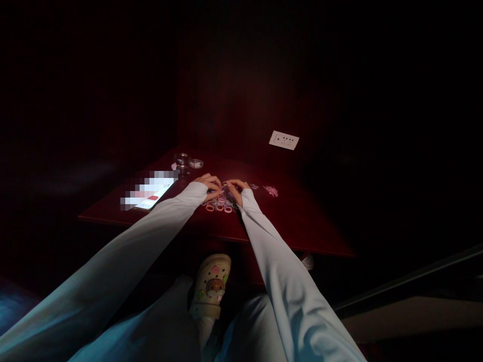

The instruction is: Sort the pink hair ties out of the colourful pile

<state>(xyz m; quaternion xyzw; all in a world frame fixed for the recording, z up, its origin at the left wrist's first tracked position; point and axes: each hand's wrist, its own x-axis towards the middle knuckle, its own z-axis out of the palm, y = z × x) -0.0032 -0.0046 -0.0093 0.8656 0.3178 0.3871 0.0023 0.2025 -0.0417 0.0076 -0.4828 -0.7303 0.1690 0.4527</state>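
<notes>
A heap of small elastic hair ties (222, 205), pink, purple and pale ones, lies on the dark red table under both hands. My left hand (209, 184) rests at the heap's left side, fingers curled in with the thumb below them. From the right, my right hand (236, 189) bends its thumb and forefinger together over the top of the heap. The fingertips of both hands nearly meet. What they pinch is too small and dim to make out. A separate small bunch of pink hair ties (270, 191) lies to the right, with a few purple ones (254, 186) nearer my right hand.
A lit phone (158, 195) lies at the table's left. Behind it stands a clear jar (182, 160) beside a round lid (196, 164). A white socket plate (284, 140) is on the back wall. Below the table's front edge shows a clog with charms (212, 284).
</notes>
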